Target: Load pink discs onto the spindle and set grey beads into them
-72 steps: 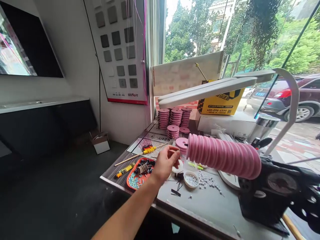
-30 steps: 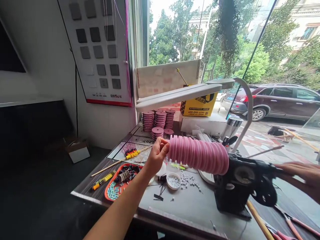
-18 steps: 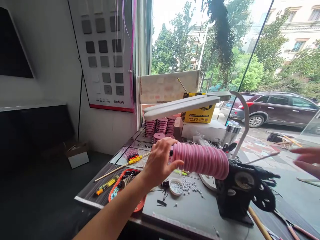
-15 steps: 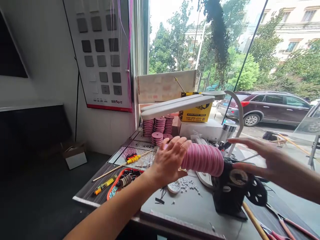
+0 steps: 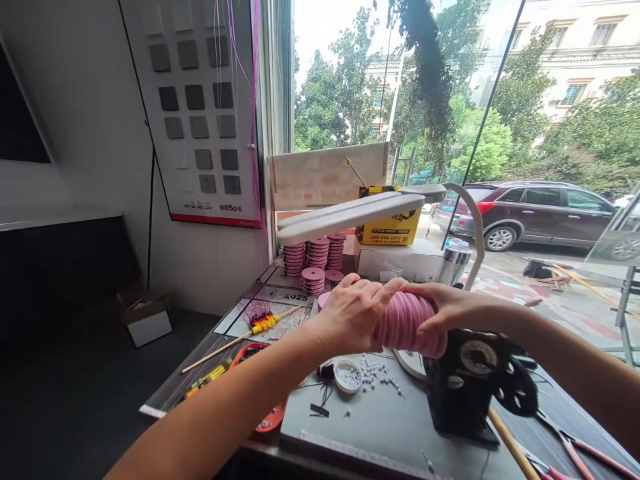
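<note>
a grey worktable (image 5: pixel 380 427) carries a black hand-crank winding machine (image 5: pixel 467 387) near its right front. left of the machine sit a small white dish of beads (image 5: pixel 347 375) and loose white beads (image 5: pixel 376 373); further left, an orange tray (image 5: pixel 273 417). behind the machine stand stacks of pink foam discs (image 5: pixel 317 257) and a white flat box (image 5: pixel 400 260)

Matt pink foam spools (image 5: pixel 406 321), glossy black machine (image 5: pixel 467 387) — smooth grey mat (image 5: pixel 380 417)

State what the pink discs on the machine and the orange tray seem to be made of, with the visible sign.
Pink discs: probably matte foam; dull, with soft rounded rims, gripped by left hand and right hand. Orange tray: likely plastic; smooth, evenly coloured rim.
</note>
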{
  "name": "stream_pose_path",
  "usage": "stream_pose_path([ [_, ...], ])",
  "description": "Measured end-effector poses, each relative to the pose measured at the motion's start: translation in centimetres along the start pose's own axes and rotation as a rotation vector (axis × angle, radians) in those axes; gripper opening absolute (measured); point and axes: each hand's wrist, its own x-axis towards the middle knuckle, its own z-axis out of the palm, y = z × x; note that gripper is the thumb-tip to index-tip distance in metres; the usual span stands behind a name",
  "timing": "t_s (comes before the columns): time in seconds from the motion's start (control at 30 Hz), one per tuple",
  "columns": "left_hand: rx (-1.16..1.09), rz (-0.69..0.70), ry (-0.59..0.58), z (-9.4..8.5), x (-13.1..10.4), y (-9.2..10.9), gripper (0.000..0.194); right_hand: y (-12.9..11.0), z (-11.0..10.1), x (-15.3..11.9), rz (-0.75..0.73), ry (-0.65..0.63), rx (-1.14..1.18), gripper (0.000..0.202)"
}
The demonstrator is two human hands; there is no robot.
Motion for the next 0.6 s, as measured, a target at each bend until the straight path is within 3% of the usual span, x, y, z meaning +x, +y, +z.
stream_pose_path([
  [0.1, 0.081, -0.033, 0.109, 1.2, -0.3, 1.8, 0.083, 0.1, 0.1, 0.0, 0.003, -0.029, 0.028, 0.062],
  [0.27, 0.22, -0.106, 0.344, 3.9, 0.4, 4.4, 0.049, 0.6, 0.1, -0.2, -0.006, -0.107, 0.253, 0.045],
  [0.43, 0.222, -0.068, 0.296, 3.7, 1.2, 3.8, 0.046, 0.0, 0.3, -1.0, 0.069, -0.161, 0.303, 0.041],
  [0.6, 0.216, 0.031, 0.292, 3.1, 1.2, 2.9, 0.048, -0.2, 0.2, -0.9, 0.035, -0.069, 0.225, 0.036],
])
